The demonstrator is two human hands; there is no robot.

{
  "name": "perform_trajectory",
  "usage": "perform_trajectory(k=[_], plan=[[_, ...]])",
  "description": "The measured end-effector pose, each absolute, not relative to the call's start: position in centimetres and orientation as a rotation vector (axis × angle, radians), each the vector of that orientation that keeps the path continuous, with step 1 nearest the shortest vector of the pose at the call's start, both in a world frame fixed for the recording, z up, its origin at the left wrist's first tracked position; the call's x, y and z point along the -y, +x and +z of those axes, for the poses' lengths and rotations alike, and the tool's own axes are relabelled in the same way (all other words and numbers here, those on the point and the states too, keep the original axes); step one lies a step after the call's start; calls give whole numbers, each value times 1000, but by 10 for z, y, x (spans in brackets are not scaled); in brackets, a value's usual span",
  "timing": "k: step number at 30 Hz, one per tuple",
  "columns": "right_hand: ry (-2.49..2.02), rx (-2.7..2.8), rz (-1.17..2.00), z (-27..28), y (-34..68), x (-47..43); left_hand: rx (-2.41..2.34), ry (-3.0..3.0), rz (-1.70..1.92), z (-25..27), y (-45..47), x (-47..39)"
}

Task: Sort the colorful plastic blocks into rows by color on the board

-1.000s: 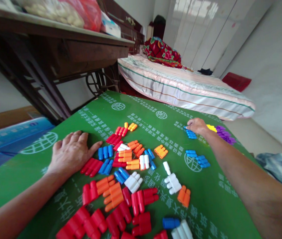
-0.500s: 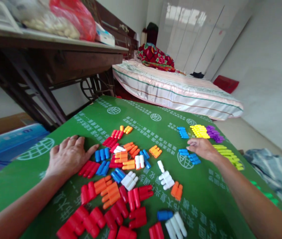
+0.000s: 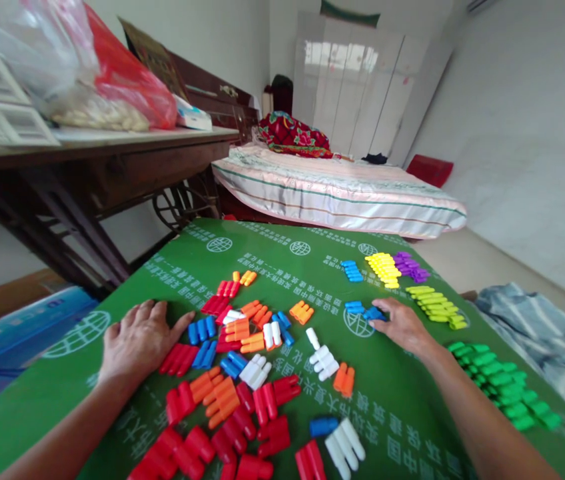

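My left hand (image 3: 137, 337) lies flat on the green board (image 3: 262, 243), fingers stretched out, beside a blue piece (image 3: 202, 329) and a red piece (image 3: 178, 359). My right hand (image 3: 405, 325) has thumb and fingers around a small blue plastic block of joined tubes (image 3: 374, 313) on the board. Just left of it lies another blue piece (image 3: 354, 307). Farther up is a separate blue group (image 3: 351, 271). Between my hands, red, orange, white and blue pieces are scattered, among them a white one (image 3: 324, 362) and an orange one (image 3: 344, 379).
Sorted rows lie along the right side: yellow (image 3: 383, 269), purple (image 3: 411, 267), lime (image 3: 436, 305) and green (image 3: 505, 383). A sewing-machine table (image 3: 152, 148) with bags stands at the left. A bed (image 3: 337, 190) is beyond the board; striped cloth (image 3: 532, 330) lies at right.
My right hand has moved down from above the blue pieces and closed on the right-hand one. The view has tilted and shifted, showing more green pieces. My left hand rests in place.
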State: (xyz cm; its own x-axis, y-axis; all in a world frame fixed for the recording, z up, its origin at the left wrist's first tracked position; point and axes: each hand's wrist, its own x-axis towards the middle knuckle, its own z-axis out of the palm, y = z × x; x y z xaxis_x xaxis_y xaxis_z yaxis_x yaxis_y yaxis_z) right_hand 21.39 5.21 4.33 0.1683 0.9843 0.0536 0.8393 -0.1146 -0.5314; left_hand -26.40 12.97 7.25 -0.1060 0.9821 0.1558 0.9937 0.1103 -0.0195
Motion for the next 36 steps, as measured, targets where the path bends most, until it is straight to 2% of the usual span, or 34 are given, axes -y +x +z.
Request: perform_trajectory(k=[22, 36], plan=[[-2216, 1964, 189, 66, 165, -68, 2207, -2006, -114, 72, -268, -130], [-2286, 1875, 141, 58, 209, -124, 2228, -1997, -119, 68, -268, -131]])
